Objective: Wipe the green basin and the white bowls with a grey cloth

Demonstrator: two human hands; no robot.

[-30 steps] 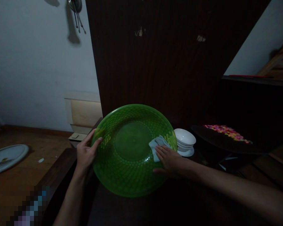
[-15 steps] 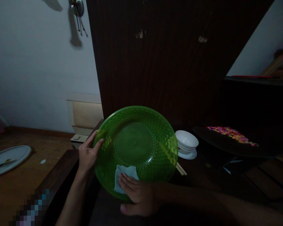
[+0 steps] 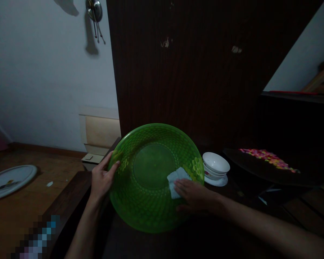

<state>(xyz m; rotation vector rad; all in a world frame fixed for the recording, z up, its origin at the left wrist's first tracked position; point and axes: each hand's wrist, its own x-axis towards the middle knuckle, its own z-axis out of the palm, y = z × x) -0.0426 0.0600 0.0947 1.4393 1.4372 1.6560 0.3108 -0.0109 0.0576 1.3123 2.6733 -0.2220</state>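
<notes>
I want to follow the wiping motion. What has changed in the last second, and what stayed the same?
The right hand slid the white cloth around the inside of the green basin: from the right side down to the lower edge, then back up to the right side. Nothing was taken hold of or let go. The left hand still grips the basin's left rim, and the stacked white bowls have not moved.

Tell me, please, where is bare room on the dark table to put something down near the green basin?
Bare table shows in front of the green basin, between the two forearms. The right side is crowded: stacked white bowls on a saucer, then a dark tray. The left hand grips the rim; the right hand presses a white cloth inside.
</notes>
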